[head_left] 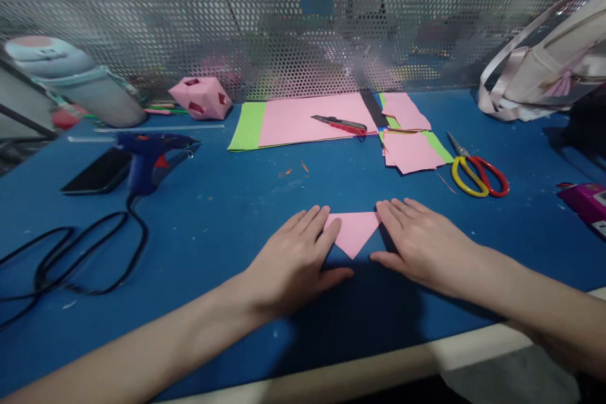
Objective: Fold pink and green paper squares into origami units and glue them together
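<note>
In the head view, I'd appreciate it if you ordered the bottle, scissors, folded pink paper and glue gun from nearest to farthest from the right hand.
From the right hand:
1. Folded pink paper: at its fingertips.
2. Scissors: beyond it, on the right.
3. Glue gun: left side.
4. Bottle: far left, behind the glue gun.

Two small paper piles (pixel 404 110) (pixel 413 151), one long paper pile (pixel 303 117), one pink triangle (pixel 353 233), one paper ball (pixel 208 96), one glue gun (pixel 144 161), one phone (pixel 97 172), one bottle (pixel 106 91), one knife (pixel 341 124), one pair of scissors (pixel 468 164), one bag (pixel 544 69).
</note>
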{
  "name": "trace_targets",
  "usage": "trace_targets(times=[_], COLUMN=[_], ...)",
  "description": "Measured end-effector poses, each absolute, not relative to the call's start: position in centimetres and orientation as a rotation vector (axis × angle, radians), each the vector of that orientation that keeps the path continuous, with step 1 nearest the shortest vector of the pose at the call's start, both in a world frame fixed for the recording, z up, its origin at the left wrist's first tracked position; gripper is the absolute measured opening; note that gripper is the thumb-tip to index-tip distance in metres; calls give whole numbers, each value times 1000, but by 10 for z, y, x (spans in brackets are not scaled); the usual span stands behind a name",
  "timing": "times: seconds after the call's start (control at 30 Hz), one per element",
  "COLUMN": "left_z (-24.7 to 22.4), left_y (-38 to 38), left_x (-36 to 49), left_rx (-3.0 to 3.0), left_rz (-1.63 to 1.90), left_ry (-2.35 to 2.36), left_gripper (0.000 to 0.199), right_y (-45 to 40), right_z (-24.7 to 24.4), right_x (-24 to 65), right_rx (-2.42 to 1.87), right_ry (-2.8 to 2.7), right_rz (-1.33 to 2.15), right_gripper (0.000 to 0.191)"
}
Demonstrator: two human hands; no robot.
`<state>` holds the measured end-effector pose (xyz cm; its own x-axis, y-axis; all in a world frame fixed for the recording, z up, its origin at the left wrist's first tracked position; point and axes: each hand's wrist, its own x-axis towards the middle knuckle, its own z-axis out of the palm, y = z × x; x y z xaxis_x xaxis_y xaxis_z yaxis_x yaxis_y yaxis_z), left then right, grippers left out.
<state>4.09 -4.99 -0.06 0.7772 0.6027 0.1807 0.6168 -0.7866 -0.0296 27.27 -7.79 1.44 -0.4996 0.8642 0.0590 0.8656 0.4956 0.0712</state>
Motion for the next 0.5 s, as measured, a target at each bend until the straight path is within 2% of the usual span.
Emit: trace_targets(times=[0.07, 0.27, 0.37, 0.5], left_z=[2, 0, 2, 13], left_y=[-47, -35, -30, -28], left_x=[40, 40, 38, 39], left_rx=[-2884, -2895, -2946, -2917], left_rz=[-290, -438, -605, -838], left_ry=[-982, -938, -1003, -1365], left_gripper=[62, 27, 24, 20], right_y=[-75, -62, -55, -47], right_z=[21, 29, 25, 16], right_x=[277, 284, 287, 283], right_rx=[-1559, -1534, -1539, -1464], right_ry=[-2698, -2576, -2354, -1856], right_rz=[-127, 69, 247, 679], right_gripper=[68, 59, 60, 69])
